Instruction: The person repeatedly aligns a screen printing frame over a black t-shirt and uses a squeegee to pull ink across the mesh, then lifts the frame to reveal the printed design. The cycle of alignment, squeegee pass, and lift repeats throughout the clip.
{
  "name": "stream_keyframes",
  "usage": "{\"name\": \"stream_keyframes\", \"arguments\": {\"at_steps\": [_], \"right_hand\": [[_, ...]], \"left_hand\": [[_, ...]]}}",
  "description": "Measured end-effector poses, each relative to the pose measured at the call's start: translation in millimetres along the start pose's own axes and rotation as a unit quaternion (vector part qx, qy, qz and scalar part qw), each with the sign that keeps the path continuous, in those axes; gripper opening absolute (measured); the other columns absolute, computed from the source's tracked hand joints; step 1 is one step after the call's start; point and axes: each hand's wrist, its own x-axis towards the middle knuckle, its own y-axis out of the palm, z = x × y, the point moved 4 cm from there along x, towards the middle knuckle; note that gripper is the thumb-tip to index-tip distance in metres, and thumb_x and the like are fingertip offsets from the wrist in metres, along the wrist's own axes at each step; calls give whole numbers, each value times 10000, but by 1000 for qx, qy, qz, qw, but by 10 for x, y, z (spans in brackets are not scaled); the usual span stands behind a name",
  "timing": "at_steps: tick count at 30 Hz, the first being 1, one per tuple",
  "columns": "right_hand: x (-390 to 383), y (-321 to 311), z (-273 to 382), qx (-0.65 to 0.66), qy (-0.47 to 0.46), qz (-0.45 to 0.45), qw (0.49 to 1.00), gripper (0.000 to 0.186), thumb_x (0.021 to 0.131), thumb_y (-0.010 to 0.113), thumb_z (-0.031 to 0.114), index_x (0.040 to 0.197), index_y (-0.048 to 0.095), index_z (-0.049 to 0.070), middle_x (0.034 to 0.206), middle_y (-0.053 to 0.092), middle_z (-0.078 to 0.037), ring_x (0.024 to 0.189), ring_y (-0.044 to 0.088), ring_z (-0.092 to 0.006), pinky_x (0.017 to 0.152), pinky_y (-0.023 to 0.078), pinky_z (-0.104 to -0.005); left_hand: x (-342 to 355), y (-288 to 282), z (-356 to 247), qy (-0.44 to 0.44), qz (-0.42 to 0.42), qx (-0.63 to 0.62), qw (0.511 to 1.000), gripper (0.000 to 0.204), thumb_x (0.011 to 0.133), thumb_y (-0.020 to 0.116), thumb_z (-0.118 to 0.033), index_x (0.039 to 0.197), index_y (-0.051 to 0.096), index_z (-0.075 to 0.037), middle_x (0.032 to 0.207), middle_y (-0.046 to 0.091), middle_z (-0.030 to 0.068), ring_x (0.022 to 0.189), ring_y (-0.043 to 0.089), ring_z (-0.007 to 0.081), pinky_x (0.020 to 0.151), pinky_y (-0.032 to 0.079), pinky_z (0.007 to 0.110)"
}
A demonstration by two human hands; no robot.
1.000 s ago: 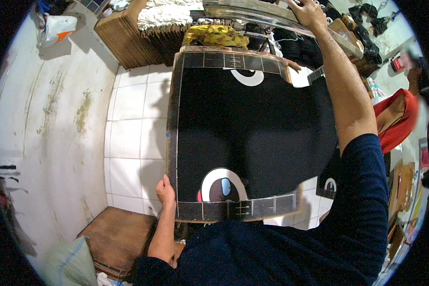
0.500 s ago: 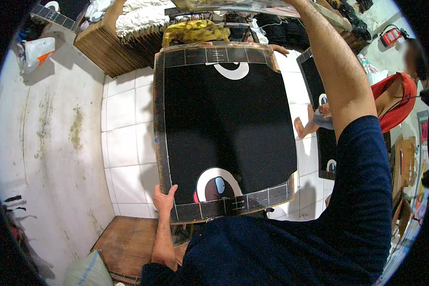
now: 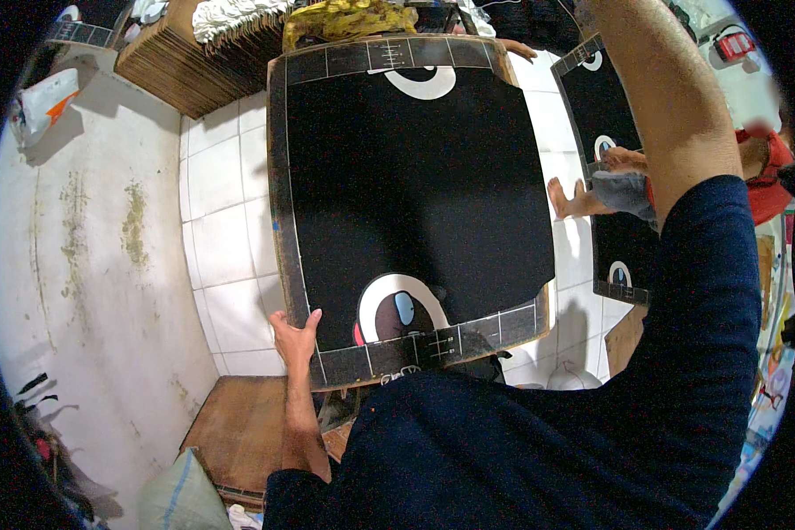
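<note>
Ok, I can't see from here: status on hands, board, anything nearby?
Left hand at board, near-left edge. Right hand out of frame. Black panel on board. Co-worker to board's right.

There are three grid-edged boards point(image 3: 349, 363) (the nearest with two printed eyes point(image 3: 404, 307)) and one yellow bundle point(image 3: 349, 21).

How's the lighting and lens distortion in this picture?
In the head view, soft shadows darken the white square floor tiles and the middle of the large black rectangular board; also in the head view, the board's edges bow, and the picture's corners go black.
</note>
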Motion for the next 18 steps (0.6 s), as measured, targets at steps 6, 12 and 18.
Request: {"name": "stream_keyframes", "arguments": {"at_steps": [6,12,18], "right_hand": [[82,-24,55,15,-9,14,1000,729,850,629,622,1091,730,-58,1154,703,-312,1108,682,-435,947,545,-474],[176,67,41,13,-17,39,999,743,844,633,624,1111,724,-63,1158,704,-312,1099,691,-428,937,549,-464],[263,155,42,10,-24,33,999,766,844,628,641,1122,721,-67,1160,702,-318,1103,693,-426,938,553,-459]], "left_hand": [[15,-49,-20,69,58,-69,994,660,806,879,-420,1182,573,28,1059,719,208,973,692,333,874,529,431],[33,-119,-56,60,62,-35,996,667,798,877,-454,1168,575,13,1060,727,240,1002,703,408,873,533,465],[-10,-185,-204,70,75,-73,992,662,802,871,-449,1149,561,21,1029,727,255,984,703,438,851,530,498]]}}
